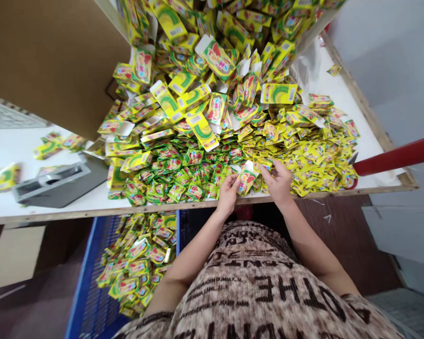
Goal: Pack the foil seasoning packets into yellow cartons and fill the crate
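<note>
My left hand (pixel 229 194) grips a small yellow and green candy box (pixel 248 179) just above the table's front edge. The box's white end flap stands open at the top. Beside it, my right hand (pixel 277 182) pinches a small yellow sachet (pixel 265 164) near the box's open end. Behind my left hand lies a heap of small green sachets (pixel 183 172). A heap of small yellow sachets (pixel 318 162) spreads to the right of my right hand. Beyond both, many more cartons (pixel 201 129) are piled, several with open flaps.
A blue crate (pixel 86 278) under the table's left part holds many filled-looking boxes. On the table (pixel 67 212) at left sits a grey tape dispenser (pixel 61 181). A large brown cardboard box (pixel 56 61) stands behind it. A red pole (pixel 395 156) juts in at right.
</note>
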`<state>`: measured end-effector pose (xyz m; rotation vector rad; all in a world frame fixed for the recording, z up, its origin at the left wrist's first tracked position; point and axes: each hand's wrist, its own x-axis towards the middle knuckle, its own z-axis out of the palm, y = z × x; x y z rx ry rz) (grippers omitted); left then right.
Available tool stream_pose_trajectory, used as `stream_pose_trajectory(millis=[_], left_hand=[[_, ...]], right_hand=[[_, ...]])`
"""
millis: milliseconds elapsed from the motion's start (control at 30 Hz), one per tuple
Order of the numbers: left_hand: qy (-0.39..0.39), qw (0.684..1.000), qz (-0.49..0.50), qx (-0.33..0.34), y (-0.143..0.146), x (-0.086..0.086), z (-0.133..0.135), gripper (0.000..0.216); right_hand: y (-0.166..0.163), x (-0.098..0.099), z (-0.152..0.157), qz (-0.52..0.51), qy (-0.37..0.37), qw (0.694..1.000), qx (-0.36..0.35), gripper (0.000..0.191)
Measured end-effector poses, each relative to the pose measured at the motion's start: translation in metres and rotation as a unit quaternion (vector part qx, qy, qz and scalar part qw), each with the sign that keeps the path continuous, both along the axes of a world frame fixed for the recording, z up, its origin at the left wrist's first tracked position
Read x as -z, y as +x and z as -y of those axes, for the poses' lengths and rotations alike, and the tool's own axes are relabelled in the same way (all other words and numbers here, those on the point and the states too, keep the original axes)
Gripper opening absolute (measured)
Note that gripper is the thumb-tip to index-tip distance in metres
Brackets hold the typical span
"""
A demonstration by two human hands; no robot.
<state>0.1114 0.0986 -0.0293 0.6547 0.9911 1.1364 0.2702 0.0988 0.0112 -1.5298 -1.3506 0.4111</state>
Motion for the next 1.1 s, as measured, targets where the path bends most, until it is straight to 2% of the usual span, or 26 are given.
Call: stream_pose_trajectory(millis=[100,167,267,333,400,500,567,667,767,967,1100], left_hand=[[0.018,1.000,-0.016,-0.003,0.000,0.002,0.003,0.026],[0.031,0.999,-0.038,-0.014,0.000,0.005,0.006,0.022],[0.058,0.996,-0.069,-0.016,0.001,0.006,0.010,0.020],[0.083,0.993,-0.087,-0.011,0.000,0.005,0.011,0.020],[0.102,0.990,-0.094,0.017,-0.003,0.001,0.010,0.021],[0.120,0.978,-0.131,0.113,-0.009,-0.005,0.003,0.023],[0.122,0.967,-0.161,0.158,-0.015,-0.008,-0.003,0.022],[0.108,0.972,-0.126,0.168,-0.022,-0.009,-0.007,0.024],[0.102,0.977,-0.100,0.156,-0.025,-0.006,-0.004,0.030],[0.116,0.982,-0.077,0.130,-0.025,0.002,0.002,0.032],[0.119,0.987,-0.035,0.103,-0.024,0.003,0.003,0.031]], right_hand=[[0.001,-0.004,-0.001,0.076,-0.038,0.996,-0.037,0.012],[0.004,-0.011,-0.004,0.110,-0.068,0.989,-0.065,0.016],[0.013,-0.023,-0.011,0.150,-0.111,0.968,-0.167,0.024],[0.018,-0.030,-0.016,0.173,-0.122,0.945,-0.250,0.018],[0.020,-0.036,-0.019,0.191,-0.117,0.925,-0.307,0.007],[0.015,-0.044,-0.020,0.210,-0.111,0.908,-0.346,0.017],[0.008,-0.047,-0.020,0.204,-0.108,0.908,-0.349,0.022],[-0.002,-0.048,-0.020,0.168,-0.072,0.930,-0.319,0.020],[-0.009,-0.042,-0.022,0.165,-0.023,0.943,-0.289,0.004],[-0.012,-0.034,-0.020,0.230,0.016,0.919,-0.320,0.011],[-0.018,-0.019,-0.009,0.181,0.003,0.954,-0.241,0.013]])
